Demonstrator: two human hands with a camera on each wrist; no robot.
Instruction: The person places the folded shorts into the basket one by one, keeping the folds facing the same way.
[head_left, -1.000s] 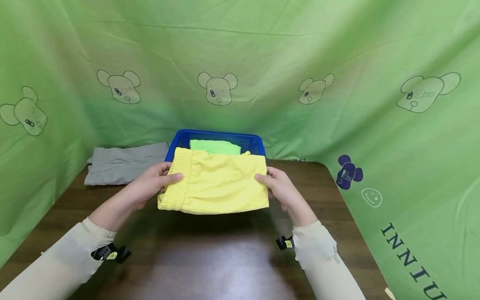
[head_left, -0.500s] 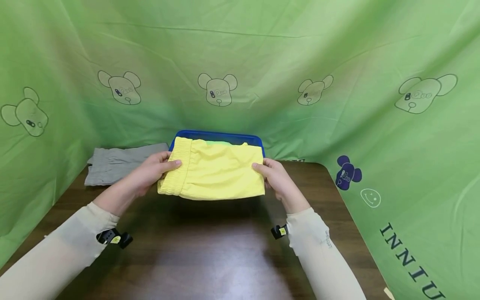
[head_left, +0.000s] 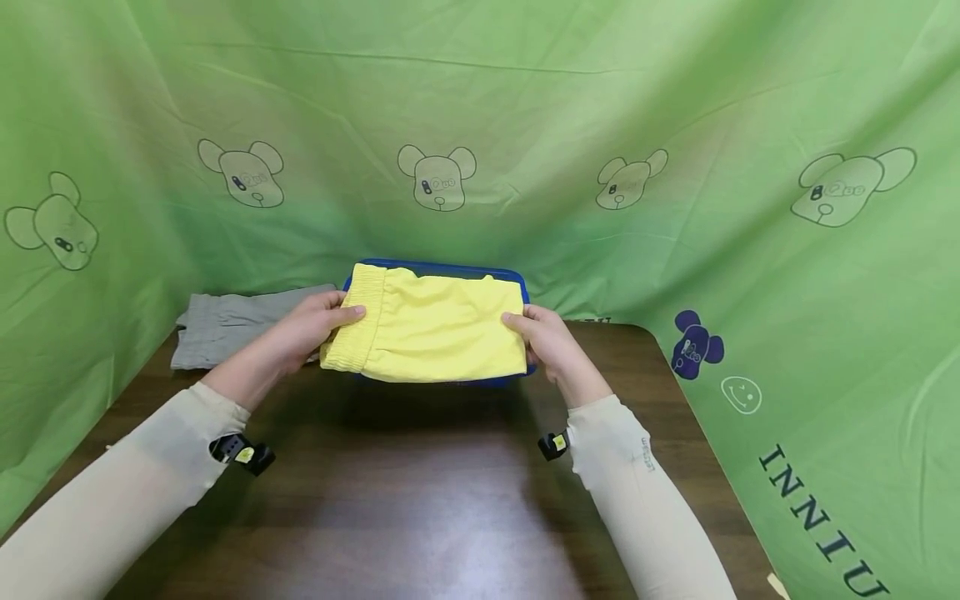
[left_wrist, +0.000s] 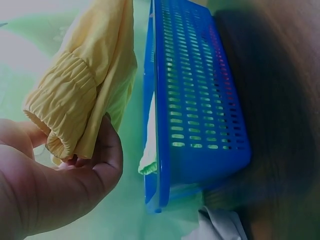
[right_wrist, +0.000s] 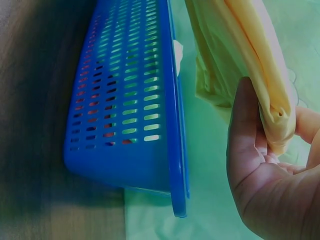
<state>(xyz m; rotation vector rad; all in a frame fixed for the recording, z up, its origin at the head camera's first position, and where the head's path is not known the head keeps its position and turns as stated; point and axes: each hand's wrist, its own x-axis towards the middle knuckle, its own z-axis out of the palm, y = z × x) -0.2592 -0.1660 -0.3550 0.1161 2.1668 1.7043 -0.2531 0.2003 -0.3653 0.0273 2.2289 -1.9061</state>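
Observation:
Folded yellow shorts (head_left: 442,325) with a ribbed elastic waistband are held flat between both hands, over the blue plastic basket (head_left: 480,272). My left hand (head_left: 307,327) pinches the waistband end, thumb on top and fingers beneath. At the other end my right hand (head_left: 551,340) pinches the hem side the same way. Both wrist views show the shorts above the rim of the perforated basket (left_wrist: 200,100). A light green cloth (left_wrist: 150,142) pokes over the rim there; the shorts hide most of the inside in the head view.
Folded grey trousers or shorts (head_left: 225,325) lie on the brown wooden table (head_left: 420,500), left of the basket. Green curtain fabric (head_left: 525,100) with printed bear heads hangs behind and at both sides. Red shows through the basket's lower slots (right_wrist: 90,100).
Both hands have carried the yellow shorts forward, away from the body, and further over the basket. The light green cloth inside, seen in the head view before, is now covered by them.

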